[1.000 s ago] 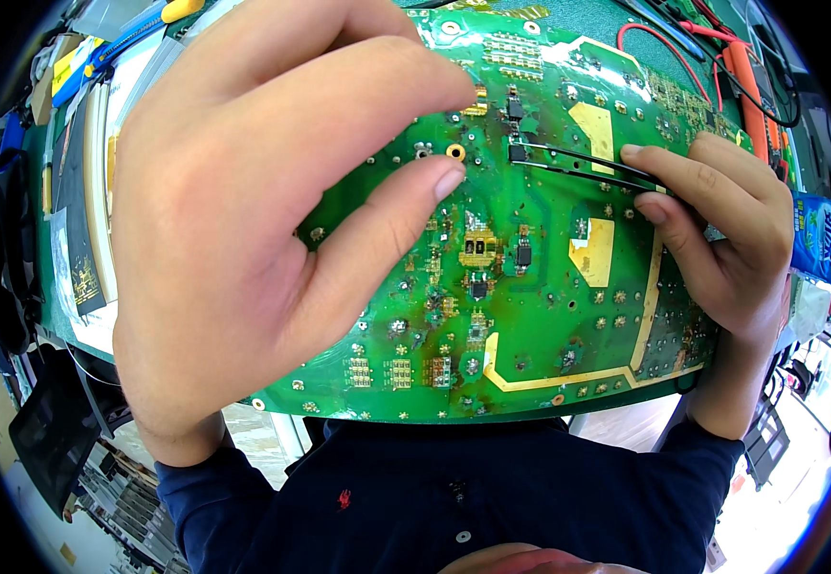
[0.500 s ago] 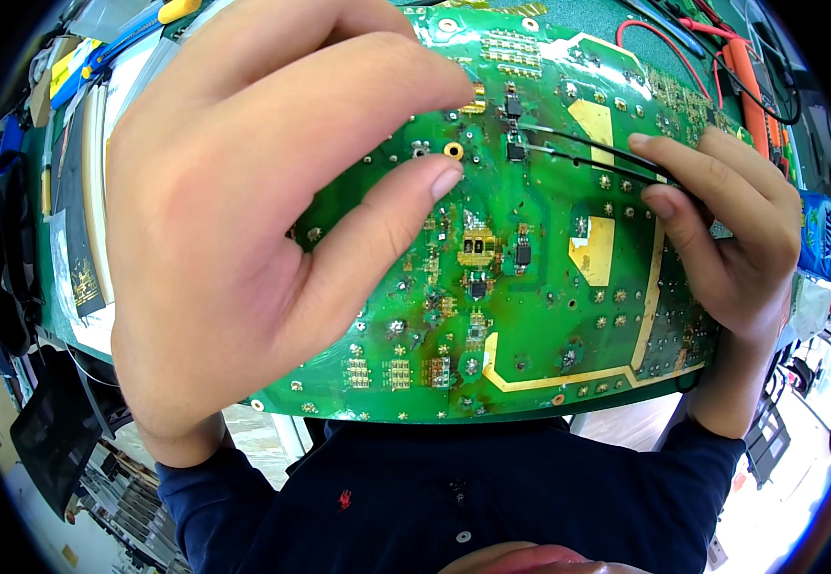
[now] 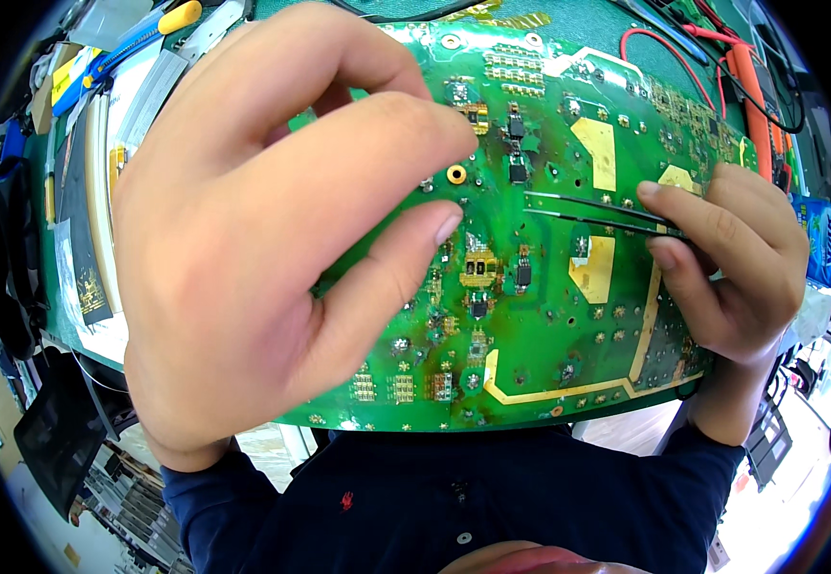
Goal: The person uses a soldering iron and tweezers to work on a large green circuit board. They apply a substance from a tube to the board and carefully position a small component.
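Observation:
A large green circuit board [image 3: 549,349] with gold patches and many soldered parts lies in front of me. My right hand [image 3: 750,253] pinches black tweezers [image 3: 607,215] between thumb and fingers. Their two tips are apart with nothing visible between them, over bare green board just below a small black chip [image 3: 518,172]. Another black chip [image 3: 523,275] sits nearer to me. My left hand [image 3: 233,249] hovers large over the board's left part, fingers curled and thumb apart from the index finger. Nothing shows in that gap; the hand hides the board beneath it.
A blue and yellow tool [image 3: 133,48] lies at the far left, near papers and strips. Orange-red test probes [image 3: 748,100] and a red wire [image 3: 659,33] lie at the far right. A blue packet [image 3: 822,244] is beyond my right hand.
The tweezers have moved from the upper black chip toward me, onto bare board. Both hands have come slightly nearer to me. The board appears slightly lower in view.

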The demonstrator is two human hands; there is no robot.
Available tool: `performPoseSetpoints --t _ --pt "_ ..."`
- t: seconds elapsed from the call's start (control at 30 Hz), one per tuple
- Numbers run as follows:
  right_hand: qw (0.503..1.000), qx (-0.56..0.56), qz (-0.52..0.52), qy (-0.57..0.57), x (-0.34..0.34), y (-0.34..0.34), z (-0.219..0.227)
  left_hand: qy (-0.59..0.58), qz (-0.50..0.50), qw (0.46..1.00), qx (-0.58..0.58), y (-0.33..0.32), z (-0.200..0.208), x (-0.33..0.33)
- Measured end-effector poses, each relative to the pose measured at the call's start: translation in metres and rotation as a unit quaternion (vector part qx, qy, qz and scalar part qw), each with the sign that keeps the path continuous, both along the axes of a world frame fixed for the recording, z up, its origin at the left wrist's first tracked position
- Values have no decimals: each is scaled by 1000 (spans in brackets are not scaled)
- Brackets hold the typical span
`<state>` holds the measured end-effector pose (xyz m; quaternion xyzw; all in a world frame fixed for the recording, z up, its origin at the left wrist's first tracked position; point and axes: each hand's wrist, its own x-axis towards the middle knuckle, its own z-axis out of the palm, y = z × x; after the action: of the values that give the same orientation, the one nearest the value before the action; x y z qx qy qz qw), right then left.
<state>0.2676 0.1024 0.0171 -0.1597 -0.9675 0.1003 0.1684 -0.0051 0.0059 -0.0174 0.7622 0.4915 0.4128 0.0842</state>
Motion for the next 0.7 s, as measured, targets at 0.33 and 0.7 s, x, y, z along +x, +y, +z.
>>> performPoseSetpoints --t 0.33,0.7 --pt "1000 -22 -14 -2 -3 -1 -6 37 2 999 -13 0 6 3" --pt "1000 -20 -18 -7 -5 -2 -7 -18 -4 1000 10 1 -7 -1"
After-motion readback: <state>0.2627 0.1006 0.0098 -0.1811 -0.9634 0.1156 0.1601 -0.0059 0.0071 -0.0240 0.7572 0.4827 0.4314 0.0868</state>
